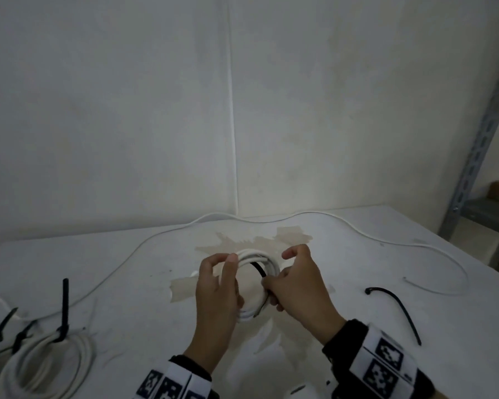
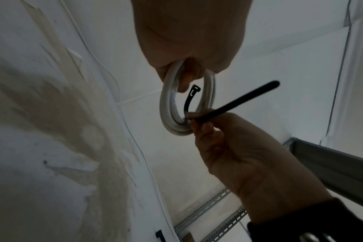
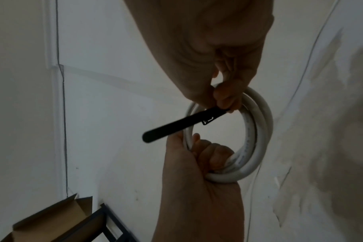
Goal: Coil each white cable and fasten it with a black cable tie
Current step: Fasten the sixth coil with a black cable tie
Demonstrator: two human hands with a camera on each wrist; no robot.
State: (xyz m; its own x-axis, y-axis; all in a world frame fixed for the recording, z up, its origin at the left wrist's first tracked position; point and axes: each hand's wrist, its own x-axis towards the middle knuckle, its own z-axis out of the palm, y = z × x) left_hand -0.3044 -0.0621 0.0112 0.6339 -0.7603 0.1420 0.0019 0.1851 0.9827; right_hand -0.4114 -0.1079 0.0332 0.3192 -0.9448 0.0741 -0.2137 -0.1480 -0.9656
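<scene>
- Two hands share one job: the left hand (image 1: 218, 295) grips the white coil (image 1: 260, 262) above the counter (image 1: 357, 326), and the right hand (image 1: 297, 286) pinches a black cable tie (image 1: 259, 269) threaded through it.
- Next, I'd judge, the tail must enter the tie's head (image 2: 195, 90).
- Count: at least two tied coils (image 1: 49, 361) at left, one loose cable (image 1: 314, 214), one spare tie (image 1: 395, 309).

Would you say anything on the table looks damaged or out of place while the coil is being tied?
Yes: the table covering is worn. Beneath the coil, a patch has peeled or torn away, leaving ragged brownish areas with lifted white edges. Otherwise, one white cable lies uncoiled and a spare black tie lies loose, which fits unfinished work.
</scene>
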